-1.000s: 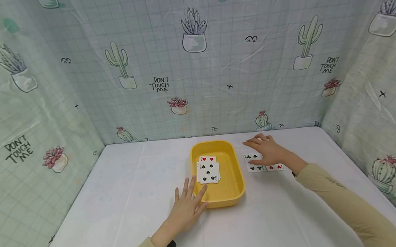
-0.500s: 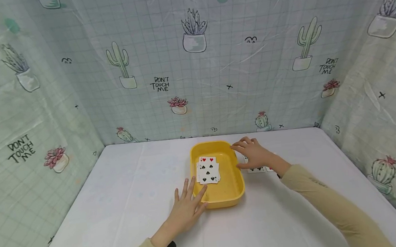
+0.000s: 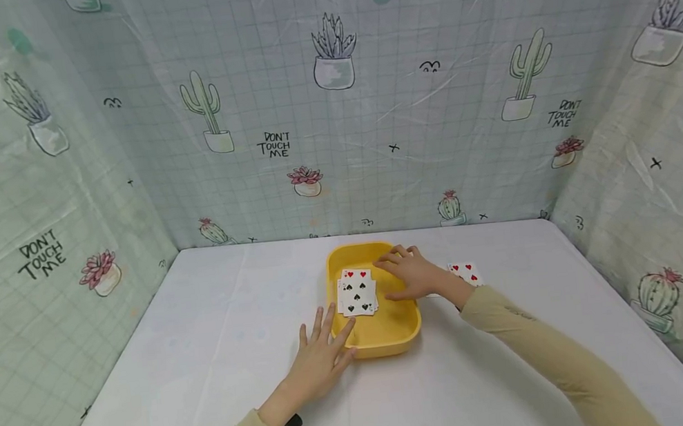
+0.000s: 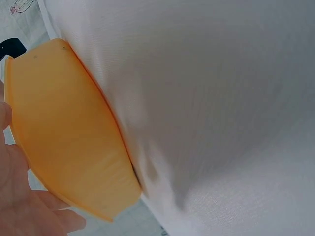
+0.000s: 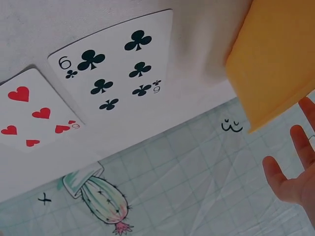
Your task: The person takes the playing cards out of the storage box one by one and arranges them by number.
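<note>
Right hand leftward across white table

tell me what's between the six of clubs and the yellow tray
Just bare white table between the six of clubs and the yellow tray, as the right wrist view shows; in the head view, the right hand extends over it.

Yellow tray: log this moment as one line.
left hand: spread at rim of yellow tray; right hand: over tray's right side; card pile: inside tray; six of clubs, hearts card: on table
</note>
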Demonstrator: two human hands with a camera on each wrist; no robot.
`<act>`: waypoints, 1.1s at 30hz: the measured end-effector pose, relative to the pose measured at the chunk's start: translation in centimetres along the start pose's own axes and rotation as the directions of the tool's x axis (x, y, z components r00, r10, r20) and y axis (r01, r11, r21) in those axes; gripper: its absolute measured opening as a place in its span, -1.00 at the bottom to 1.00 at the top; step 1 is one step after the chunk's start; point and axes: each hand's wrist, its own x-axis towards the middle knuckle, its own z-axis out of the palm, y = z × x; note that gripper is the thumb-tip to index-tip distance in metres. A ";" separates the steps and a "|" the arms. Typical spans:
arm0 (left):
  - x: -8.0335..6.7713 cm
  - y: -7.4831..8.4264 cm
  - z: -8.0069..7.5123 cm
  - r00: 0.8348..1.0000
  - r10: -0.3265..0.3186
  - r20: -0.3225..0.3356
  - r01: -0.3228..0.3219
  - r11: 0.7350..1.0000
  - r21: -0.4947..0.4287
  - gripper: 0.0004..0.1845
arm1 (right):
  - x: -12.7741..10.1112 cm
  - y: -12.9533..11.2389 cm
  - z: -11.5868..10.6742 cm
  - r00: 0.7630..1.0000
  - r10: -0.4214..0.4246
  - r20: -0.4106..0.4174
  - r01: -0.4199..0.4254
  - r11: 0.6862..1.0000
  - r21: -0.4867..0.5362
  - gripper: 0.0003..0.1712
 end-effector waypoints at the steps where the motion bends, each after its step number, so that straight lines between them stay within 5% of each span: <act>1: 0.0 0.0 0.0 1.000 0.001 0.000 -0.001 1.000 0.005 -0.43 | 0.2 -0.2 0.1 1.000 -0.001 0.004 0.001 1.000 0.001 -0.23; 33: 0.2 -0.3 0.1 1.000 0.003 0.013 -0.004 1.000 0.010 -0.42 | 3.1 -1.9 4.0 0.985 -0.011 0.174 0.027 0.995 -0.094 -0.16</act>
